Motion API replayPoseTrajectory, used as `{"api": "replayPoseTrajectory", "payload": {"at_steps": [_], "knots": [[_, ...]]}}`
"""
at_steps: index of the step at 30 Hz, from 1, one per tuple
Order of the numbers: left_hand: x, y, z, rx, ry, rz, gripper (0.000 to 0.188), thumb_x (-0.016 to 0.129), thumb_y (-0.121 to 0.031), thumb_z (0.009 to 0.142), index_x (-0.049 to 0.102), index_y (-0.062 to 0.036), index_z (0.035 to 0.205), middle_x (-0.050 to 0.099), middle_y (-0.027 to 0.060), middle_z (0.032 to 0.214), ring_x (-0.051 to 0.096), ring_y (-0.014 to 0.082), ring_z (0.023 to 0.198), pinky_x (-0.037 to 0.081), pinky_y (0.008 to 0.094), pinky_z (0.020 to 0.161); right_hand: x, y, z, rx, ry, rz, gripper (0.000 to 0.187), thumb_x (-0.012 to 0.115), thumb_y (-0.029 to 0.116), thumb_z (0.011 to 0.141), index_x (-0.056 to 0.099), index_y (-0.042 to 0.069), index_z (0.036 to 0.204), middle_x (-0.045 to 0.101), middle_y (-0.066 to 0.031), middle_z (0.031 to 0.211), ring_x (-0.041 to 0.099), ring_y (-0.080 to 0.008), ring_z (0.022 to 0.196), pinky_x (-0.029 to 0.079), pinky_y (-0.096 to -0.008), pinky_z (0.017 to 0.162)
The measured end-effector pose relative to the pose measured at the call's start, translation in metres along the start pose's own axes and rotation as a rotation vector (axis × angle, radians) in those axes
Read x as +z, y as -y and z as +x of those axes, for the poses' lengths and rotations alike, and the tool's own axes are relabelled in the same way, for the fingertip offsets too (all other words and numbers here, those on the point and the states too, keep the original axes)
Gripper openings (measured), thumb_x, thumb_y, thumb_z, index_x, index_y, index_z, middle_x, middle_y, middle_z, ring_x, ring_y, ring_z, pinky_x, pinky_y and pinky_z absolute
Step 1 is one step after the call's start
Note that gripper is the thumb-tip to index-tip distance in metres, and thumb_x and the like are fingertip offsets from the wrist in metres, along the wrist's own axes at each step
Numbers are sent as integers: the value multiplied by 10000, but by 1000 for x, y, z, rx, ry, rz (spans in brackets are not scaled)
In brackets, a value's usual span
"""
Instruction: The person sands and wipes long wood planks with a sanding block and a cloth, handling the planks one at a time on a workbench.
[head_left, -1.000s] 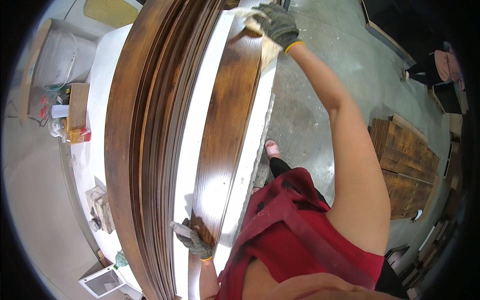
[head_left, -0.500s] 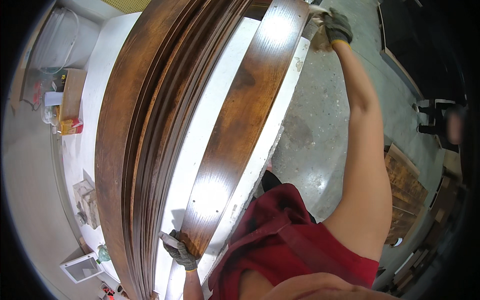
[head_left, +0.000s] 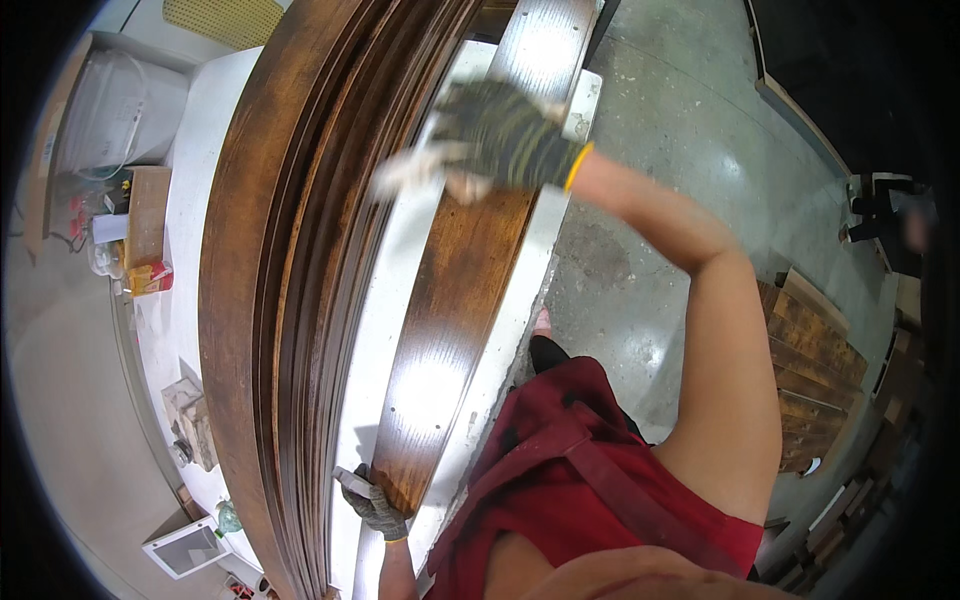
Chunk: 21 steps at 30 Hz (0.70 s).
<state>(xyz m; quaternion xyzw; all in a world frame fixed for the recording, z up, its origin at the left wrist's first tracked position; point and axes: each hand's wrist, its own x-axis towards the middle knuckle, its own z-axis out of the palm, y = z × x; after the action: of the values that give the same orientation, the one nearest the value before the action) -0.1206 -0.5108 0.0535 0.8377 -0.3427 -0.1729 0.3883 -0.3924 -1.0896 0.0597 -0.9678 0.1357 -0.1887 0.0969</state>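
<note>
Brown wooden board (head_left: 465,270) is laid lengthwise on a white table (head_left: 505,330), running from near to far, with a strip of white tabletop seen along each long side. Bright glare is reflected from its wood grain at the far end and again toward the near end. Over its far half, the right hand (head_left: 505,132) is held, covered by a dark striped glove with a yellow cuff; a whitish cloth (head_left: 420,172) is gripped in it and hangs out to the left. Both are blurred, and whether the board is touched by the cloth cannot be told. At the board's near end the left hand (head_left: 375,508) is placed, gloved likewise, its fingers curled around a light grey block (head_left: 352,483). To the left, a tight row of brown boards (head_left: 290,250) is stood along the table. Farther left, a clear plastic bin (head_left: 125,110), a cardboard box (head_left: 150,212) and a pale block-like object (head_left: 192,412) are set. A red apron (head_left: 610,470) is worn by the person. On the grey floor (head_left: 640,270) to the right, brown planks (head_left: 815,365) are laid side by side, and a co-worker (head_left: 880,205) is partly seen at the far right.
</note>
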Motion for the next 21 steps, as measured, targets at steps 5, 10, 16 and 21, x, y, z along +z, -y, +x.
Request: {"api": "replayPoseTrajectory", "payload": {"at_steps": [5, 10, 16, 21], "knots": [[2, 0, -1, -29, 2, -10, 766, 677, -422, 902, 345, 3, 1446, 609, 152, 1235, 609, 266, 1139, 480, 403, 1011, -37, -151, 0, 588, -12, -396, 418, 514, 447, 904, 704, 135, 1107, 682, -149, 1117, 630, -341, 1038, 493, -457, 875], [1, -2, 0, -77, 4, -79, 741, 684, -397, 901, 355, 3, 1431, 592, 149, 1250, 586, 260, 1153, 461, 401, 1015, -35, -181, 21, 911, -401, -615, 402, 493, 443, 932, 701, 134, 1082, 668, -129, 1119, 613, -338, 1041, 461, -472, 911], [1, -4, 1, -26, 41, -68, 661, 675, -351, 913, 373, -3, 1387, 563, 159, 1255, 551, 261, 1173, 431, 402, 1031, -6, -97, 3, 650, -363, -587, 342, 491, 365, 944, 653, 143, 1147, 624, -131, 1017, 582, -325, 970, 430, -481, 890], [5, -9, 2, -30, 23, -177, 587, 672, -306, 924, 431, 15, 1352, 601, 147, 1231, 573, 262, 1126, 424, 397, 1024, 66, 108, -19, 247, -593, 322, 320, 679, 329, 885, 636, 52, 1040, 624, -99, 982, 584, -249, 920, 471, -401, 868]]}}
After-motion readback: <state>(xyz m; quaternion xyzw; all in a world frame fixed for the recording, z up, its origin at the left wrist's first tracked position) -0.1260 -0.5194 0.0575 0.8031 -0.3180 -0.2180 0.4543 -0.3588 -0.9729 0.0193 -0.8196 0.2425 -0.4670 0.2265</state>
